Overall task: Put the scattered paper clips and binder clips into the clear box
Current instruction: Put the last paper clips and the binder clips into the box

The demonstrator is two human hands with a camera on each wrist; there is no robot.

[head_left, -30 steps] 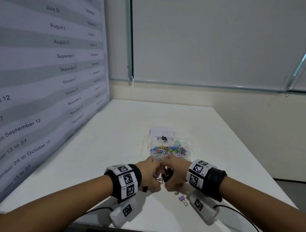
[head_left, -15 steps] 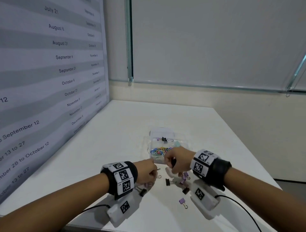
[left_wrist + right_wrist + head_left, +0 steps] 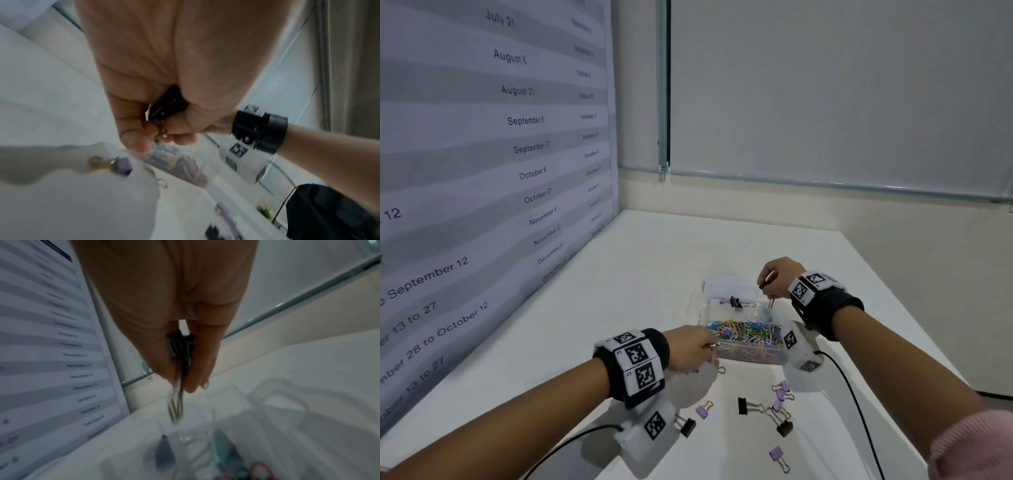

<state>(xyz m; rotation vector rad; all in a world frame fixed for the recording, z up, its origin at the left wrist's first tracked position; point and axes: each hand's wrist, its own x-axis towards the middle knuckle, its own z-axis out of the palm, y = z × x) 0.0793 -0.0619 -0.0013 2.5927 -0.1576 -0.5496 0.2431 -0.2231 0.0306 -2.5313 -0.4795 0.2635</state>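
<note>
The clear box sits mid-table, with coloured paper clips in its near compartment and a black binder clip in a far one. My right hand hovers over the far right compartment and pinches a black binder clip whose wire handles hang down. At the box's near left corner, my left hand is curled round another black binder clip. Several purple and black binder clips lie scattered on the table in front of the box.
A large calendar banner covers the wall along the table's left side. Black cables run from both wrist cameras across the near table. The table's right edge drops to the floor. A purple clip lies nearest me.
Both hands were together low over the scattered clips. The right hand has risen and gone forward over the box with a clip; the left has moved to the box's near left corner.
</note>
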